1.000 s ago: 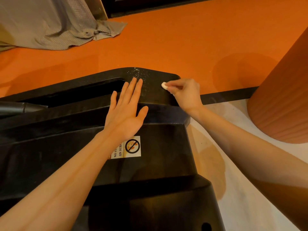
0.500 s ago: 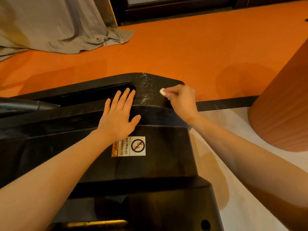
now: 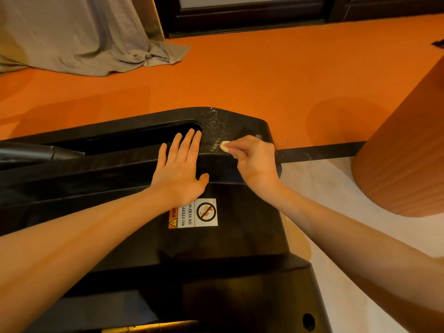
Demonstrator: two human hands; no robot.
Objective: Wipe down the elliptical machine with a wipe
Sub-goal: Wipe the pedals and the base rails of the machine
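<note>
The black base of the elliptical machine (image 3: 242, 236) fills the lower middle of the view, with a warning sticker (image 3: 194, 213) on its sloped top. Pale dust speckles (image 3: 217, 127) cover its far rounded corner. My left hand (image 3: 180, 169) lies flat on the machine with straight fingers, fingertips at the edge of a long slot. My right hand (image 3: 254, 159) pinches a small white wadded wipe (image 3: 224, 147) and presses it onto the dusty corner, just right of my left fingers. Most of the wipe is hidden inside my fingers.
Orange floor (image 3: 240, 75) lies beyond the machine. A grey cloth (image 3: 79, 37) is draped at the far left. A large orange round column (image 3: 403, 145) stands at the right. A pale mat (image 3: 336, 236) lies under the machine's right side. A dark frame (image 3: 252, 18) runs along the back.
My right hand with the wipe has slid left and nearer along the dusty corner. My left hand has shifted slightly left on the machine. The camera has tilted up a little.
</note>
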